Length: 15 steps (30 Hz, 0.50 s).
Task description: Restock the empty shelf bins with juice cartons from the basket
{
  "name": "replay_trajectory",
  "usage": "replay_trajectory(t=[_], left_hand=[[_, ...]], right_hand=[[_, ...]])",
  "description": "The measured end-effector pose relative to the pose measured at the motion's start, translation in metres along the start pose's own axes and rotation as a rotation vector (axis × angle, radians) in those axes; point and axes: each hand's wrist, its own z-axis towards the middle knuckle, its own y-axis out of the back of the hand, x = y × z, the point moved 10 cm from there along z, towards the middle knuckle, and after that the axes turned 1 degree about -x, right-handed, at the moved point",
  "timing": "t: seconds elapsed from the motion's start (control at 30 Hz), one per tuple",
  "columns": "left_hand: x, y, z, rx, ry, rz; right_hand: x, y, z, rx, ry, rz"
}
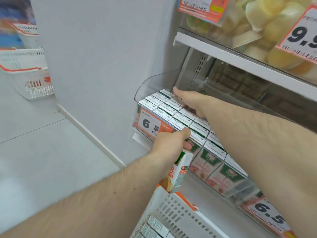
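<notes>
A clear plastic shelf bin [149,83] at mid-height holds rows of juice cartons [171,114] with white tops. My right hand [190,102] reaches into the bin and lies flat over the cartons at the back, its fingers partly hidden; I cannot see whether it grips one. My left hand [169,143] is in front of the bin's lower edge and is shut on a juice carton [178,172] that hangs tilted above the basket. The white basket [173,213] with an orange handle sits at the bottom, with more cartons [154,227] inside.
An orange price tag reading 6.5 [149,124] hangs on the bin front, another [269,219] lower right. The shelf above [223,55] carries jelly cups [267,28]. A white panel [103,57] stands left of the shelves. Stacked white baskets [32,79] rest on the floor far left.
</notes>
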Motion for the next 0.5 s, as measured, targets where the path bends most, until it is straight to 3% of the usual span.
replay_trajectory(t=[0.13, 0.5], left_hand=[[0.002, -0.001, 0.001, -0.002, 0.001, -0.011], [0.003, -0.001, 0.004, -0.011, 0.009, -0.005]], right_hand=[[-0.007, -0.011, 0.011, 0.105, -0.093, 0.204], [-0.012, -0.019, 0.015, 0.166, -0.14, 0.302]])
